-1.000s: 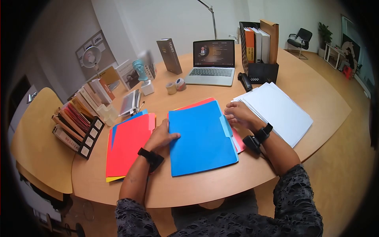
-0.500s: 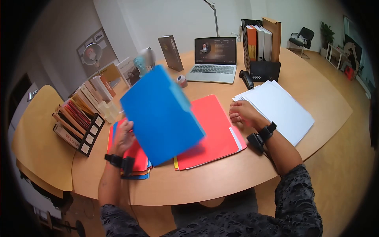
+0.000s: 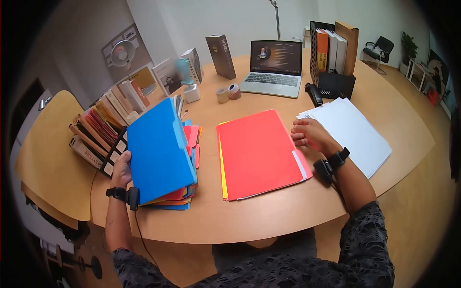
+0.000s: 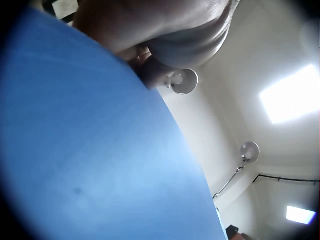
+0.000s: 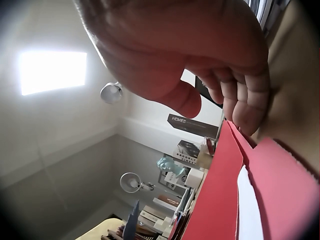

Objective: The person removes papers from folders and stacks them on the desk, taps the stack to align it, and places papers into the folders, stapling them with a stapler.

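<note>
My left hand (image 3: 122,169) grips a blue file folder (image 3: 158,153) by its left edge, thumb on top, tilted over a stack of coloured folders (image 3: 192,137) on the left of the desk. In the left wrist view the blue folder (image 4: 100,150) fills most of the frame. A red folder (image 3: 264,153) lies in the middle, with a yellow edge and a white tab showing at its sides. My right hand (image 3: 312,134) rests by its right edge with loosely curled fingers and nothing in them; the right wrist view shows the red folder (image 5: 215,190) close under the fingertips.
White papers (image 3: 357,137) lie to the right. Behind stand a laptop (image 3: 273,72), tape rolls (image 3: 228,93), a phone (image 3: 314,95) and a black file holder (image 3: 337,85) with books. A bust (image 3: 188,79) and a file rack (image 3: 113,153) stand at the left.
My left hand has lifted the blue folder off the middle pile and carried it left over the left stack, uncovering the red folder. The right hand has stayed near the papers.
</note>
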`<state>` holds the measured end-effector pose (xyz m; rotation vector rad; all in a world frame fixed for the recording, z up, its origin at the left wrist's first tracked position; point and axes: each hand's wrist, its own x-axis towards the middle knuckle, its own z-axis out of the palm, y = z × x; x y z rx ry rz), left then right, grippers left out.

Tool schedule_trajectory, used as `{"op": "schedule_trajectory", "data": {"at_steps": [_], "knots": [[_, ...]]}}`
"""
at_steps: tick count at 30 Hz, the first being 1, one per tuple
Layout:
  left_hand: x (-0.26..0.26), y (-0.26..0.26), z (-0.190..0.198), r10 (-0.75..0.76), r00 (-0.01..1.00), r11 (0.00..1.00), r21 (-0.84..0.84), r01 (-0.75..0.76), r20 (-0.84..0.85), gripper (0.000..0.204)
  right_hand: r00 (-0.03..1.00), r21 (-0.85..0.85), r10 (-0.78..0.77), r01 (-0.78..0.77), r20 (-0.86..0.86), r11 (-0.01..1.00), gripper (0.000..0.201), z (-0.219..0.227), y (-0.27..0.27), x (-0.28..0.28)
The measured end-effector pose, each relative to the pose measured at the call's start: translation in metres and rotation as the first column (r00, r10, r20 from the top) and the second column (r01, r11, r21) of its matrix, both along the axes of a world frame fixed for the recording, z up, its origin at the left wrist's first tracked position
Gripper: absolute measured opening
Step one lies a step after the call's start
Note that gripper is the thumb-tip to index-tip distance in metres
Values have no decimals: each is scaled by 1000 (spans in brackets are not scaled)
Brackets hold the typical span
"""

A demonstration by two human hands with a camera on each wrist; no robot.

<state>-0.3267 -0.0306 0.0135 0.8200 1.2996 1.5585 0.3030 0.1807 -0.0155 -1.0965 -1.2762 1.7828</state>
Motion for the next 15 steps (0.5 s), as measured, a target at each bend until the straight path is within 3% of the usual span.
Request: {"op": "schedule_trajectory", "data": {"at_steps": [3,7,8,9,10,11,12,14,15], "knots": [[9,0,-2,107,984,990,-82,-119,-143,33,1000,14,19,-19,9,1000,27,0,-1,-1],[-17,15,-21,97,976,988,-102,-118,-194,37,1000,13,-7,7,-7,1000,29,4,-7,-4],[-16,17,-19,117,871,962,-165,-219,-477,39,1000,15,-7,8,-19,1000,29,4,-6,-3],[-15,21,-18,99,689,924,-190,-331,-718,41,1000,14,-20,20,-14,1000,29,1,-4,-1],[-16,26,-17,145,576,878,-163,-449,-805,38,1000,15,4,-4,-25,1000,31,-1,-1,0],[-24,35,-26,207,171,868,100,-486,-963,43,999,18,28,-27,-36,999,33,-1,1,1],[-33,44,-33,221,156,889,134,-437,-963,43,998,17,27,-26,-56,1000,34,-1,1,1],[29,50,-4,232,145,910,161,-383,-962,43,998,19,11,-10,-56,1000,35,6,-4,0],[73,51,10,163,430,968,59,-246,-888,42,998,22,9,-8,-57,1000,35,8,-6,-1]]}}
